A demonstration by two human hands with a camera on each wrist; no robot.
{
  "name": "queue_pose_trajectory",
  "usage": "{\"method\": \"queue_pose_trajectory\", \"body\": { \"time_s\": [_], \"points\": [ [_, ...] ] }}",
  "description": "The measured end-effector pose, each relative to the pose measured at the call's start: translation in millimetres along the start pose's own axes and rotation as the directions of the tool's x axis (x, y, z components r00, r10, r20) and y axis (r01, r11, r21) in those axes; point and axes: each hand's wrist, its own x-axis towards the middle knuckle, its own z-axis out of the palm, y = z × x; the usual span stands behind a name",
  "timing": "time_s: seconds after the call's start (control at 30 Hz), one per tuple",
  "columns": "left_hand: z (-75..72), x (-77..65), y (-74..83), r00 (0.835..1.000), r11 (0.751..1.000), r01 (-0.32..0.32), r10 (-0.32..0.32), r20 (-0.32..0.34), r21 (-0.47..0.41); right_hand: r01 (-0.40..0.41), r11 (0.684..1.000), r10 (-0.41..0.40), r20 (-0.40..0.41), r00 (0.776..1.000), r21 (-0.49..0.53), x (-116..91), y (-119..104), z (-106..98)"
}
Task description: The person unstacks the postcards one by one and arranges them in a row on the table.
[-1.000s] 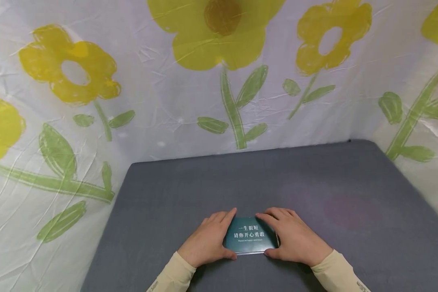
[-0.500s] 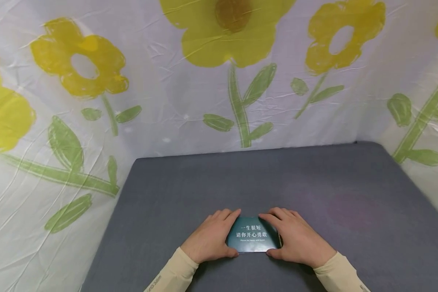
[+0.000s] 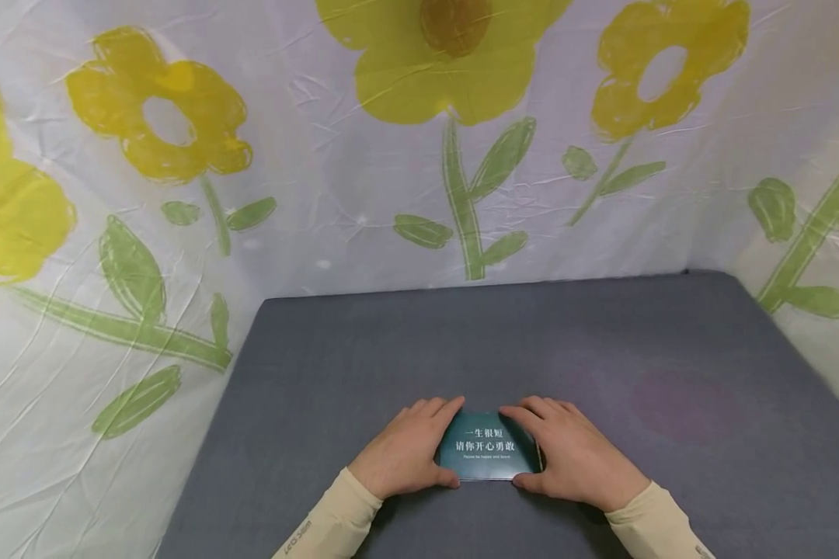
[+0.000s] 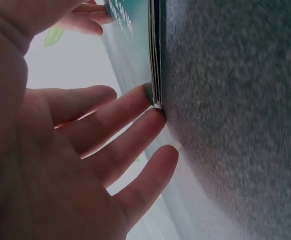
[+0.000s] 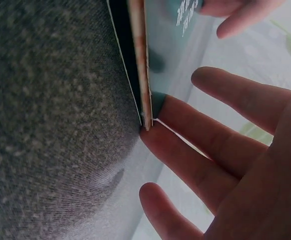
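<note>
Gripping a teal booklet [image 3: 490,447], lower center, are left hand [image 3: 404,450] and right hand [image 3: 579,456]. Nearly unchanged, their hold appears steady.

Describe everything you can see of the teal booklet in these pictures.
The teal booklet is rectangular, looks like glossy card or paper, and bears white Chinese lettering above a small English line. The wrist views show several thin layers at its edges, with a dark one beneath. It looks closed and is level, lettering up, on or just above the gray table, between the left grip and right grip, which hold its two ends.
</note>
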Motion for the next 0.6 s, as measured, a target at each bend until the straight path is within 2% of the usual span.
{"method": "queue_pose_trajectory", "body": {
  "time_s": [0.17, 0.37, 0.47, 0.6],
  "points": [
    [-4.2, -1.5, -4.5, 1.0, 1.0, 0.005, -0.005, 0.012, -0.017, 0.013, 1.0, -0.013, -0.015, 1.0, -0.014, 2, -4, -2],
    [-10.9, -9.5, -16.6, 1.0, 1.0, 0.008, -0.008, -0.017, -0.019, 0.022, 0.998, -0.024, -0.038, 0.999, -0.053, 16, -15, 0],
    [-17.4, -15.6, -28.7, 0.999, 0.999, 0.016, -0.017, -0.035, -0.035, 0.033, 0.998, -0.035, -0.036, 0.999, -0.056, 30, -24, 2],
    [-27.0, -28.2, -54.9, 0.997, 0.995, 0.049, -0.053, -0.052, -0.084, 0.073, 0.996, -0.074, -0.027, 0.997, -0.059, 58, -41, 10]
  ]
}}
